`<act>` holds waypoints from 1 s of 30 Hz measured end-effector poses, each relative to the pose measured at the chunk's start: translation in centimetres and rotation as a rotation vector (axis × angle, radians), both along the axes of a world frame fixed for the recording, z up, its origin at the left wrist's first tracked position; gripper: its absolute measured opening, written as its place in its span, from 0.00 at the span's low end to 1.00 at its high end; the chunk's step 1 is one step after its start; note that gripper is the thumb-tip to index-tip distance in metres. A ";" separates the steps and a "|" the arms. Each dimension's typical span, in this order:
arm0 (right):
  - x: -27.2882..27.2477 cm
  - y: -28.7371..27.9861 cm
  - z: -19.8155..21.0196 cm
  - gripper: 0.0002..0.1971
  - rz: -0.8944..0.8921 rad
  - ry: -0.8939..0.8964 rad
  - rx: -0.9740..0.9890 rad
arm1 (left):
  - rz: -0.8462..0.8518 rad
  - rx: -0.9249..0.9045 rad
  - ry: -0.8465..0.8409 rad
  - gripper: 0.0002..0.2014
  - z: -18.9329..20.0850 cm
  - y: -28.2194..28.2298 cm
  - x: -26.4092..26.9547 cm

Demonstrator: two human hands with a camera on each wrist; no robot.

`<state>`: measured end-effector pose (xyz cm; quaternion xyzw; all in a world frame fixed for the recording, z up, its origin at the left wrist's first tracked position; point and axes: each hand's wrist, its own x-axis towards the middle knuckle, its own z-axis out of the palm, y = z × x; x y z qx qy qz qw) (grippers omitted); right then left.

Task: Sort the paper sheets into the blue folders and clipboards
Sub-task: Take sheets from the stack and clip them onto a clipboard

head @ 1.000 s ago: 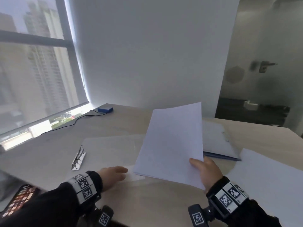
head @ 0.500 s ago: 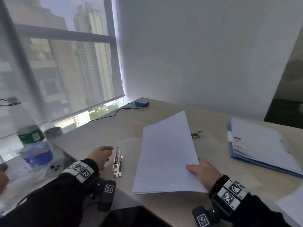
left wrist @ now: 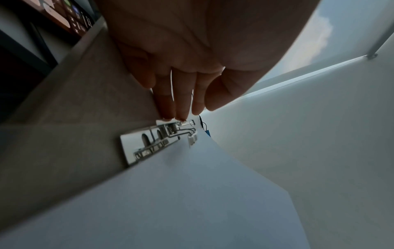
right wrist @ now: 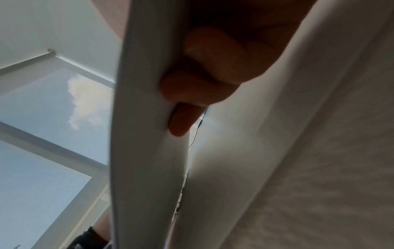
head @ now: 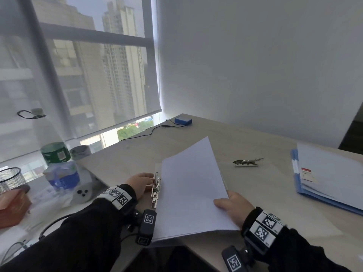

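A stack of white paper sheets (head: 190, 193) hangs tilted just above the desk, and my right hand (head: 232, 207) grips its near right edge, thumb on top. The right wrist view shows fingers (right wrist: 202, 80) curled under the paper stack (right wrist: 145, 151). The stack's left edge meets the metal clip (head: 156, 190) of a clear clipboard lying on the desk. My left hand (head: 140, 183) reaches that clip with straight fingers. In the left wrist view its fingertips (left wrist: 170, 116) touch the far end of the clip (left wrist: 162, 139). A blue folder (head: 294, 173) filled with sheets lies at the right.
A second metal clip (head: 247, 162) lies on the desk (head: 255, 193) between the stack and the folder. A small blue box (head: 183, 120) with a black cable sits at the far corner. Left of the desk edge stand a green-labelled bottle (head: 56, 154), packets and a mesh cup (head: 9, 179).
The view has swung left. My right hand carried the paper stack left until its edge reached the clip. My left hand moved onto the clip.
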<state>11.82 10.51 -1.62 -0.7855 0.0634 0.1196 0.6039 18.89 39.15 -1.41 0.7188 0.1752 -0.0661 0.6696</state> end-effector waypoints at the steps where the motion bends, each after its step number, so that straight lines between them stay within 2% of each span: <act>1: 0.1 0.2 -0.1 0.14 0.004 0.007 -0.006 | 0.004 -0.007 0.000 0.13 0.0 -0.1 0.1; 5: 0.1 0.6 0.0 0.24 -0.011 0.033 0.027 | 0.005 -0.006 -0.007 0.13 -0.3 -0.1 0.4; 6: 0.1 0.6 0.0 0.22 -0.012 0.045 0.038 | 0.006 -0.014 -0.002 0.13 -0.6 0.0 0.5; 9: 0.0 0.1 0.5 0.04 0.020 0.060 0.097 | 0.008 -0.045 -0.005 0.13 -0.7 0.0 0.4; 10: -0.1 -0.3 0.6 0.03 0.033 0.054 0.098 | 0.010 -0.051 -0.009 0.13 -0.7 0.0 0.3; 13: -0.7 -1.5 0.8 0.07 0.050 0.074 0.074 | 0.011 -0.068 -0.022 0.12 -0.8 0.0 0.2; 18: -1.1 -3.0 0.5 0.19 0.054 0.122 -0.042 | 0.012 -0.070 -0.023 0.11 -0.6 -0.2 0.5; 30: -1.0 -3.1 0.6 0.23 0.049 0.081 -0.111 | 0.032 -0.067 0.004 0.13 0.3 -0.9 0.8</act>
